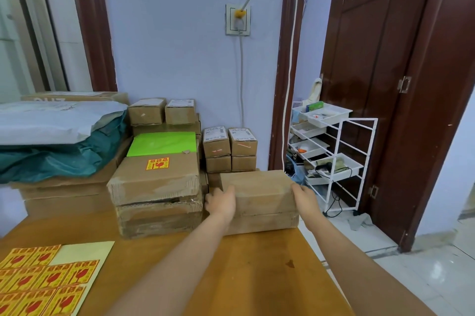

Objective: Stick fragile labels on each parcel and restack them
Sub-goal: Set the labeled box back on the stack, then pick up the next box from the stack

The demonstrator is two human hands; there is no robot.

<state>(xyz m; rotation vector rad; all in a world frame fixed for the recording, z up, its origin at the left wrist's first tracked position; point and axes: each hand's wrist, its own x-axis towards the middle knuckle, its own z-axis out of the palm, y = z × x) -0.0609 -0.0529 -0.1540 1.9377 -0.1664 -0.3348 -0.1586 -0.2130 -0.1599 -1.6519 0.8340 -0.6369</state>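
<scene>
Between hands (221, 203) (305, 200) — plain, seemingly unlabelled parcel (262, 197).

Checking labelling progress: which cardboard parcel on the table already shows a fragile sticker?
The large battered box left of the hands, topping its stack; a red-and-yellow fragile sticker sits on its lid. The box held between both hands shows none.

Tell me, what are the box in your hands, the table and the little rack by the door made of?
Box: corrugated cardboard, matt brown, apparently taped; the neighbouring stack's torn edges show the fluting.
Table: seemingly wood or wood laminate, smooth orange-brown with slight sheen.
Rack: thin white bars, painted metal or plastic; trays look plastic.
</scene>
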